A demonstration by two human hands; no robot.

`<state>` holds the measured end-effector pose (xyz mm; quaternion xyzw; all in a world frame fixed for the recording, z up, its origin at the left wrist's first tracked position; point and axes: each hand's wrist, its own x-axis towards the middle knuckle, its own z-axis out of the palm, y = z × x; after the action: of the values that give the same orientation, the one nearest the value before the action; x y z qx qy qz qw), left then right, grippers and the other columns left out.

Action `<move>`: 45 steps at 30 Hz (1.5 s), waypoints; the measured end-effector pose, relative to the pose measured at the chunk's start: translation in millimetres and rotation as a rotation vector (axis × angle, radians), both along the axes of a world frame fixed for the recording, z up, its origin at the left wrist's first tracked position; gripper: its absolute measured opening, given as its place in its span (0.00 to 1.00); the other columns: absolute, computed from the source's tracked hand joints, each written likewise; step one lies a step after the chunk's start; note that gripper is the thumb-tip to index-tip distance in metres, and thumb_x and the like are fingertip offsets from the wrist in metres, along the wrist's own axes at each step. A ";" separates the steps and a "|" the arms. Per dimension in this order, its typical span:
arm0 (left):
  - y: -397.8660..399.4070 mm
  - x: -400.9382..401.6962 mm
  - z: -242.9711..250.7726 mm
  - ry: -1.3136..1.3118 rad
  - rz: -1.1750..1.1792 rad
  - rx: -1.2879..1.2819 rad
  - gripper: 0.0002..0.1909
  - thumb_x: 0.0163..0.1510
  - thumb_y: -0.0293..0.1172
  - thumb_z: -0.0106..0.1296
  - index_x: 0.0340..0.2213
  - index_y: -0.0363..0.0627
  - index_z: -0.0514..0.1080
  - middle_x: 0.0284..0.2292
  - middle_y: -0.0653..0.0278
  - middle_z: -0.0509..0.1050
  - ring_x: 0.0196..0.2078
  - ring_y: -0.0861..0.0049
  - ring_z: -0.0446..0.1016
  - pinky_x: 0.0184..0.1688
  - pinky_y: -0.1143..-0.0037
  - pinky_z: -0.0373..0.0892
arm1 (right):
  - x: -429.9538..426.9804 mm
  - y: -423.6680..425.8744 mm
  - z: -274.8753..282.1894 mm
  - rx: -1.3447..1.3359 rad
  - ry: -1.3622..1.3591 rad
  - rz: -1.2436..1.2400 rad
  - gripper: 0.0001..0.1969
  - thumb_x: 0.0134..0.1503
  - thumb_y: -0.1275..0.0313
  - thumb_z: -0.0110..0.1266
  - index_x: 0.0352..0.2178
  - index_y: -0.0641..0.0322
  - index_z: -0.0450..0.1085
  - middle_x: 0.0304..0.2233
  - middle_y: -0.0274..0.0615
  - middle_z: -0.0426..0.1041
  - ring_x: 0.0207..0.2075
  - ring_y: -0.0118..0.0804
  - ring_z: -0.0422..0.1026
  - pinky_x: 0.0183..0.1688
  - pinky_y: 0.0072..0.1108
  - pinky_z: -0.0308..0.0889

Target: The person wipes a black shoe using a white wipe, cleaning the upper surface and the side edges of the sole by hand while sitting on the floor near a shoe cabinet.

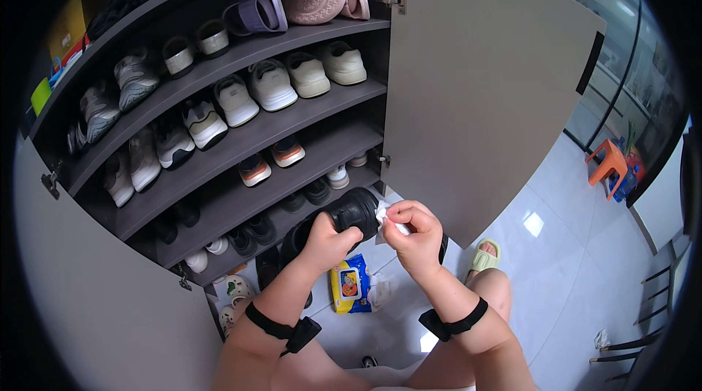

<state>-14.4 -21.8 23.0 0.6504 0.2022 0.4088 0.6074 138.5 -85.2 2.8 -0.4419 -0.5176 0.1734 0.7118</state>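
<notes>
My left hand grips a black leather shoe by its upper, with the toe pointing right. A crumpled white wipe is pinched between the thumb and fingers of my right hand, and it touches the toe end of the shoe. On the floor below the hands lies a yellow and blue wet-wipe packet. Beside it is a crumpled white wipe. Part of another black shoe shows behind my right hand.
An open shoe cabinet with several shelves of shoes stands ahead. Its right door and left door are swung out. A dark shoe and patterned clogs sit at the lower left. An orange stool stands far right.
</notes>
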 end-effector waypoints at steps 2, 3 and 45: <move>0.8 -3.2 -0.6 0.030 0.011 0.025 0.11 0.42 0.19 0.44 0.29 0.37 0.72 0.25 0.72 0.71 0.26 0.88 0.67 0.30 0.83 0.65 | -1.1 -3.5 8.4 -0.073 -0.035 0.022 0.04 0.43 0.84 0.58 0.21 0.69 0.68 0.29 0.40 0.71 0.31 0.26 0.69 0.35 0.16 0.66; 1.7 -4.2 -1.5 0.093 0.006 0.042 0.11 0.40 0.18 0.44 0.29 0.37 0.72 0.25 0.71 0.71 0.27 0.87 0.68 0.32 0.82 0.66 | 1.5 -3.9 7.5 -0.074 -0.040 0.020 0.04 0.43 0.84 0.58 0.21 0.69 0.68 0.29 0.40 0.71 0.31 0.26 0.69 0.35 0.16 0.66; -6.5 13.5 -26.5 0.218 0.023 0.390 0.07 0.48 0.31 0.53 0.29 0.40 0.72 0.19 0.61 0.73 0.21 0.71 0.72 0.27 0.75 0.67 | 41.0 19.3 6.5 -0.564 0.316 0.339 0.05 0.46 0.79 0.58 0.25 0.64 0.69 0.24 0.32 0.71 0.26 0.20 0.66 0.30 0.13 0.62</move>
<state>-0.9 -28.4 -3.5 0.7934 0.1911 0.3744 0.4402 179.5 -65.9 9.3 -0.4967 -0.3990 0.4909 0.5942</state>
